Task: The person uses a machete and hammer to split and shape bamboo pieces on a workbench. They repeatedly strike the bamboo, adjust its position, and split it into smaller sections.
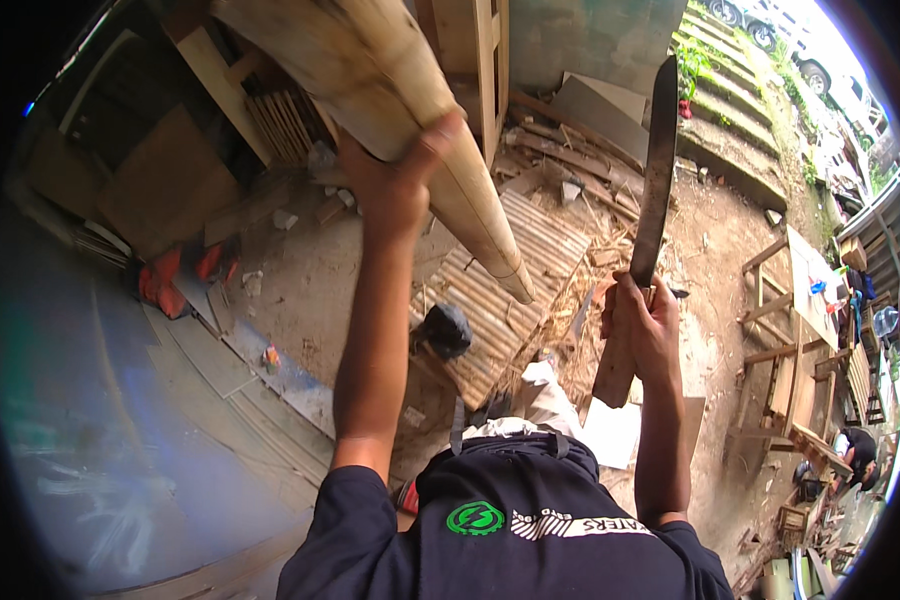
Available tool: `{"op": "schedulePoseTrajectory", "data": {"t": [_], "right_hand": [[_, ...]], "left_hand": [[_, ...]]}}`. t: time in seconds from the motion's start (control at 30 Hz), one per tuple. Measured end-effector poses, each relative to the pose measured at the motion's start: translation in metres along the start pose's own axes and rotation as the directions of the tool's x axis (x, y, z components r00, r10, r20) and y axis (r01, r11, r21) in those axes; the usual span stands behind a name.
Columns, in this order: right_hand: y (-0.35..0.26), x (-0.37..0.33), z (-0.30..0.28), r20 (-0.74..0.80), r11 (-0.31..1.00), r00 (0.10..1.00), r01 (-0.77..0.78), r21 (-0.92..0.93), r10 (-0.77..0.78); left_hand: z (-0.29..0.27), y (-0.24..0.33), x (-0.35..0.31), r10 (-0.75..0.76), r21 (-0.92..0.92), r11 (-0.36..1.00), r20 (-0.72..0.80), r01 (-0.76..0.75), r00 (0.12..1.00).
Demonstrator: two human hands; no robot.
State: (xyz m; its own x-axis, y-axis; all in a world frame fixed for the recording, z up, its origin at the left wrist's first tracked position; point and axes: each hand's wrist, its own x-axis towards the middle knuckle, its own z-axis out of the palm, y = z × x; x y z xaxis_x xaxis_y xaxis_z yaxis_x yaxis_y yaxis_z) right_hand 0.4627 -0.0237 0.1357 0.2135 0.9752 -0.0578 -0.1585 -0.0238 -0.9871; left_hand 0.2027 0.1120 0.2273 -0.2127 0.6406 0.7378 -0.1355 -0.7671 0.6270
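Note:
A thick, pale bamboo pole (480, 215) slants from the top of the view down to a ribbed brown panel (560, 235), where its lower end appears to rest. My left hand (400, 165) is closed around the pole's upper part, thumb across its near side. At the right, my right hand (647, 318) grips a machete (658, 165) with its long dark blade pointing up. Below that fist a broad brown wooden piece sticks out, which looks like the machete's handle. The blade stands apart from the pole.
Wood shavings and scraps (595, 275) litter the dirt floor. A dark rounded object (445, 331) lies near my legs. Wooden frames (790, 325) stand at the right, with another person (857, 455) crouching beyond. Steps (735, 130) rise at the far right; large sheets (120, 450) lie left.

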Motion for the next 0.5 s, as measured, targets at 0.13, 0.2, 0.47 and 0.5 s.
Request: {"op": "schedulePoseTrajectory", "data": {"t": [0.13,0.2,0.47,0.5], "right_hand": [[0.019,-0.046,0.008,0.029,0.999,0.999,0.027,-0.037,-0.026],[0.028,-0.061,0.009,0.014,0.999,1.0,0.0,-0.043,0.0],[0.074,-0.076,0.036,0.164,0.985,0.973,-0.15,-0.089,0.163],[0.079,-0.075,0.044,0.201,0.982,0.963,-0.161,-0.101,0.179]], "left_hand": [[-0.048,0.079,0.001,-0.178,0.085,0.979,-0.075,0.185,0.981],[-0.075,0.113,-0.013,-0.275,0.02,0.96,-0.106,0.278,0.956],[-0.173,0.134,-0.122,-0.298,0.212,0.931,-0.029,0.298,0.954],[-0.182,0.13,-0.139,-0.339,0.18,0.924,-0.018,0.337,0.941]]}}
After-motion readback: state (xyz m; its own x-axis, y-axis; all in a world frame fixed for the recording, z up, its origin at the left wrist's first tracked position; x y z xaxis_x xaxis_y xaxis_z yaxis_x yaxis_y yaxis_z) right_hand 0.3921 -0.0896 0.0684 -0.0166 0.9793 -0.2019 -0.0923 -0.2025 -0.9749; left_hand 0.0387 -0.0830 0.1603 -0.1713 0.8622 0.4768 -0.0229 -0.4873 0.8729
